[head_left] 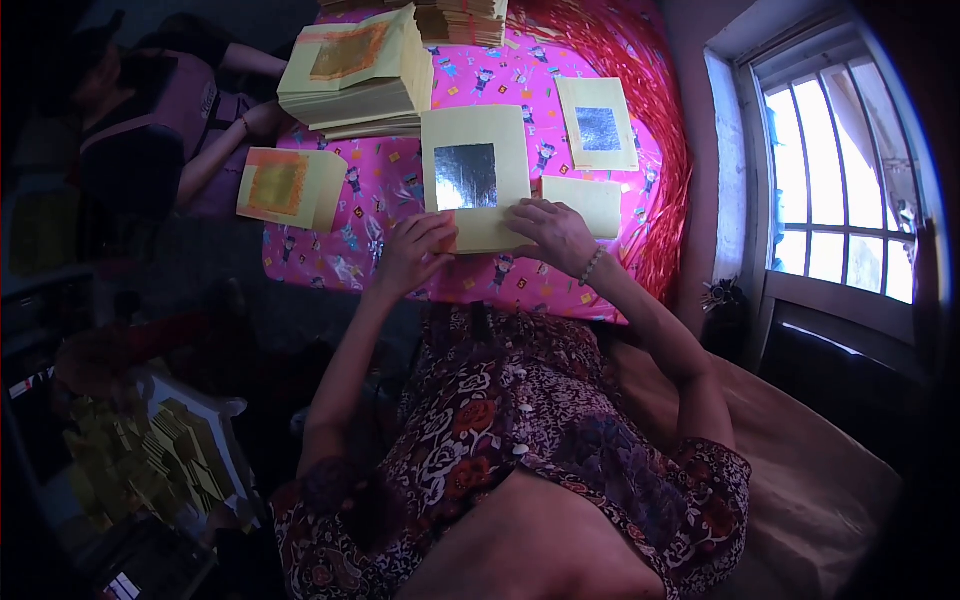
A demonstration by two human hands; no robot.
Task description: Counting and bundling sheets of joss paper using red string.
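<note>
A stack of cream paper sheets [475, 125], its top one bearing a shiny silver foil square, lies in front of me on the pink printed table cover. My left hand [415, 250] grips its lower left corner, with a small orange patch showing beside the fingertips. At the lower right corner my right hand [555, 235] is closed over the edge, fingers bent onto the paper and a beaded bracelet on the wrist. Beside the right hand lies a plain cream pad [585, 208]. Further back is another cream sheet [600, 125] with a silver square.
Tall paper stacks [355, 75] with orange-and-gold squares stand at the back left; a smaller stack [290, 190] sits nearer. A co-worker's hand [262, 120] is beside them. Red shiny strands [655, 235] line the table's right edge. Folded yellow papers [165, 445] lie at lower left.
</note>
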